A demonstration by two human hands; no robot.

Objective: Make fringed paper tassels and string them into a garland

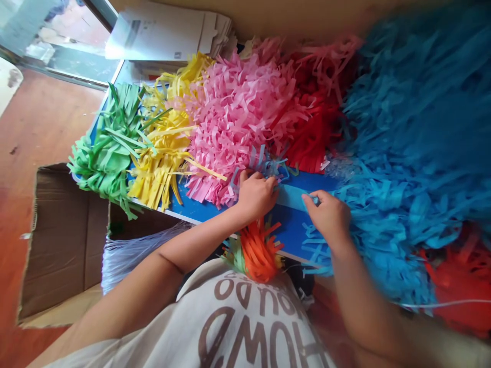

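"Starting at the near edge of the blue tabletop, what is being held?"

"A flat blue strip is stretched just inside that edge, between the left hand and the right hand."

"How is it gripped by each?"

"By the right, one end is pinched between thumb and forefinger, the other fingers being curled in. By the left, the opposite end is covered with bent fingers set close together; whether it is pinched or only pressed down cannot be told."

"And what is piled around?"

"Green streamers are heaped at the near-left corner, partly spilled over the edge, with yellow streamers laid beside them. Beyond the left hand, pink shredded strips are mounded, and red fringe is partly overlapped by them. The right end is covered by blue fringe."

"Off the near edge?"

"Orange streamers are seen below the left hand, against the printed shirt."
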